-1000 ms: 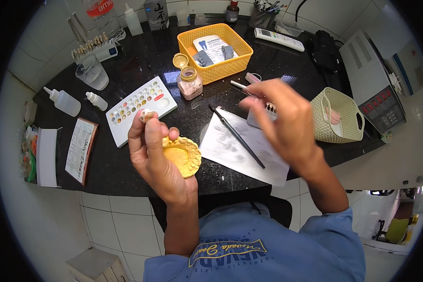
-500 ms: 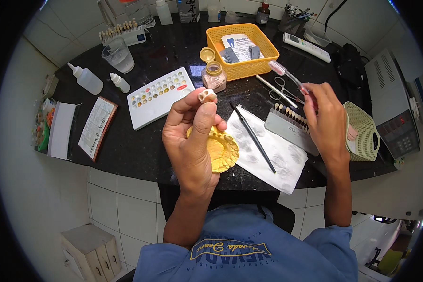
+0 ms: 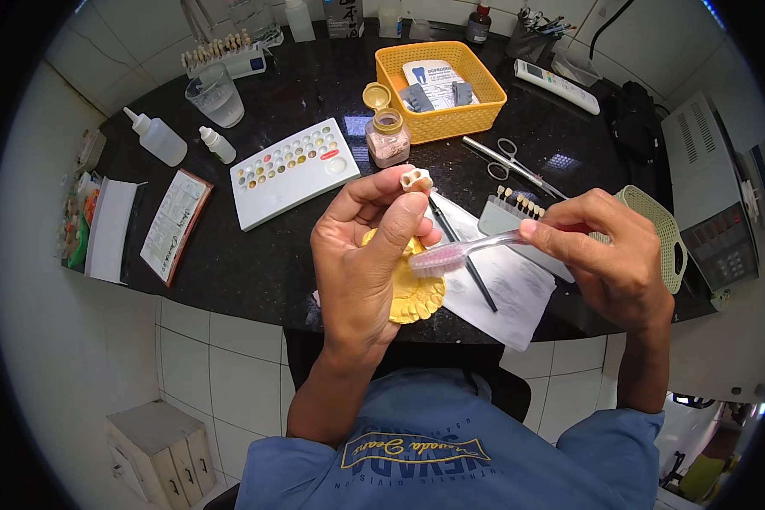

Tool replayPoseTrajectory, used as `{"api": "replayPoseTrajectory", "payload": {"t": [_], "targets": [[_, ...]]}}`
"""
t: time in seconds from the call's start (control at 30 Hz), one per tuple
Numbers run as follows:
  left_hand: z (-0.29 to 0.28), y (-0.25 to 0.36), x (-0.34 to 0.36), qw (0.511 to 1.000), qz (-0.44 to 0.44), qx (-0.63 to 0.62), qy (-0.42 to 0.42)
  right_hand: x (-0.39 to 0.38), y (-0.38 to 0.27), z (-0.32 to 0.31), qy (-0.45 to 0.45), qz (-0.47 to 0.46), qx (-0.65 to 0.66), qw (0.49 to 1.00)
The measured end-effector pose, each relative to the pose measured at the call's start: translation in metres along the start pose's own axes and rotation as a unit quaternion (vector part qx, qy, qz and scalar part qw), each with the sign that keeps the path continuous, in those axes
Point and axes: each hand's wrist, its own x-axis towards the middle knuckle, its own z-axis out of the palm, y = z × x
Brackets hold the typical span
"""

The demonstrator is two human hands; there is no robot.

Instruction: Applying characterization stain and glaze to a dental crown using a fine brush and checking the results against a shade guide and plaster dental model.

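Between the thumb and forefinger of my left hand (image 3: 357,246) is a small white dental bridge (image 3: 416,180), its hollow undersides showing. The same hand's other fingers keep a yellow plaster dental cast (image 3: 418,297) against the palm. My right hand (image 3: 614,255) grips a clear-handled toothbrush (image 3: 459,253) by its handle. Its pinkish bristle head lies in front of the cast, below the bridge; whether the bristles touch the cast I cannot tell. Under and beyond the brush are a white sheet with grey smudges (image 3: 518,297) and a thin black brush (image 3: 482,285).
A white palette (image 3: 293,191) with coloured wells lies left of my hands. Beyond stand an open glass jar of pinkish powder (image 3: 388,144) and a yellow basket (image 3: 438,129). Scissors (image 3: 503,161), a grey shade guide (image 3: 497,217) and a pale green basket (image 3: 673,255) are to the right.
My right hand has come down, swinging the toothbrush from upright to nearly level, its head now over the cast. My left hand has shifted slightly right, still holding the bridge and cast.
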Motion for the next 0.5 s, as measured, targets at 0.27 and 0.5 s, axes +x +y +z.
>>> {"api": "replayPoseTrajectory", "payload": {"t": [0.27, 0.5], "targets": [[-0.001, -0.007, 0.0, 0.999, 0.037, 0.01, 0.03, -0.005, -0.001, -0.004, 0.04, 0.013, -0.03, 0.999], [-0.001, -0.006, -0.002, 0.997, 0.065, 0.027, 0.03, -0.008, 0.005, -0.01, 0.049, 0.039, -0.085, 0.994]]}}
